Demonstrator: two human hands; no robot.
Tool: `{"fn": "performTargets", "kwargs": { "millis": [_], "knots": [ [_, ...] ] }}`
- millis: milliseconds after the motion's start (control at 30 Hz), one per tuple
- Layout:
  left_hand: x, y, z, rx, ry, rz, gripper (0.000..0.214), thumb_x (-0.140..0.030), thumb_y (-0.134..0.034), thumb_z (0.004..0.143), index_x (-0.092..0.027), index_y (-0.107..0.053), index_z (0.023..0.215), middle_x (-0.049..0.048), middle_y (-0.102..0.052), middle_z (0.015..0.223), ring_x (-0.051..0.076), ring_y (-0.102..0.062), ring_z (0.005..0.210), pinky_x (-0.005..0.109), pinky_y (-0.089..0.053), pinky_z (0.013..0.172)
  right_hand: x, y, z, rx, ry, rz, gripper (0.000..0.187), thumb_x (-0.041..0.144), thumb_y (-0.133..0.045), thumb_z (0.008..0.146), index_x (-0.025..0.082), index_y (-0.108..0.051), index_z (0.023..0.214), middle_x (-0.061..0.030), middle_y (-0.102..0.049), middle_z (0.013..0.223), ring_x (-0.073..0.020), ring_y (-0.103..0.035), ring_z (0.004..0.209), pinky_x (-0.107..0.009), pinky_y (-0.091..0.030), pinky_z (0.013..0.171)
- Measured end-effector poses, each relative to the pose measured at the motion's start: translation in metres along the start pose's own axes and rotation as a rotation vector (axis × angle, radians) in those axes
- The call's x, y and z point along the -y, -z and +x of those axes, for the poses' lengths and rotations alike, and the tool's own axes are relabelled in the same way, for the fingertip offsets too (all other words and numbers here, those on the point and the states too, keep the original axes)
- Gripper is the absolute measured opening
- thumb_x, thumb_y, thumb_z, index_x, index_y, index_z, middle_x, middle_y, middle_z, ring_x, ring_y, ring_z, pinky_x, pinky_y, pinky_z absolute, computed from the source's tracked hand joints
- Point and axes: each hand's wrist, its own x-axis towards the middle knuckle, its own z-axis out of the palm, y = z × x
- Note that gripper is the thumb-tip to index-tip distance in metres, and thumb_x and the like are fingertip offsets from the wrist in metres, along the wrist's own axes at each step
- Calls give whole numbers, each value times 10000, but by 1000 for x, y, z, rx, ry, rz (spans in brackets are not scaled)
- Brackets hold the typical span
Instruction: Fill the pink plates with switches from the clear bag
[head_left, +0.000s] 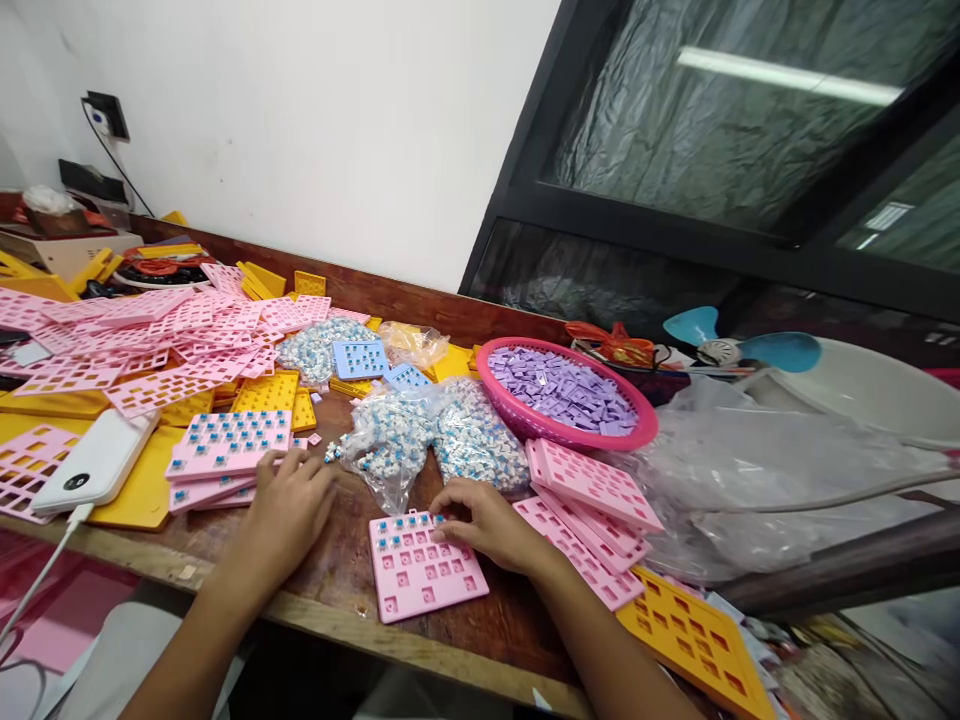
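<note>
Apparently seating blue switches (pixel 396 542) in the pink plate (pixel 409 598), flat on the counter (pixel 330 565).
With right hand (pixel 480 520) half-curled over the plate's far right corner, left hand (pixel 292 508) loosely bent left of it; impossible to tell whether gripping anything. Probably calling next for alignment over an unfilled socket (pixel 444 568).
</note>
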Motion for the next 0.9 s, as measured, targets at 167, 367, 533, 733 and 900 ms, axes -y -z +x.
{"fn": "performTargets", "kwargs": {
  "millis": [167,367,533,733,900],
  "knots": [
    [-50,-4,-15,75,-188,-298,166,-229,-533,1005,-236,-649,1122,37,-689,1063,234,-543,1052,403,-365,942,0,2,0,-9,54,32,131,147,-706,854,227,-783,923,-30,-741,943,-204,-666,898,-321,-473,835],
    [-68,-30,-28,30,-254,-142,142,-160,-543,993,-205,-662,1056,60,-675,996,240,-575,963,408,-388,886,-5,-7,1,-68,34,70,121,133,-726,827,224,-795,870,-30,-756,895,-204,-681,855,-320,-497,808],
    [-63,-27,-32,14,-176,-218,127,-224,-556,993,-198,-674,1033,75,-654,1018,246,-564,919,392,-410,800,-9,-8,3,-57,55,118,82,168,-743,830,223,-803,827,-35,-744,862,-204,-677,847,-319,-495,799],
    [-61,-21,-35,80,-128,-390,173,-213,-530,992,-230,-691,1054,54,-666,974,223,-574,892,367,-421,791,-10,-10,5,-70,21,132,56,206,-751,823,226,-804,816,-40,-728,848,-212,-670,839,-332,-495,782],
    [-63,-19,-36,92,-105,-350,184,-239,-537,998,-256,-720,1014,23,-700,940,222,-585,892,390,-407,814,-11,-14,6,-83,-17,155,52,196,-743,797,215,-783,770,-46,-716,851,-210,-664,816,-336,-497,772]
  ]
}}
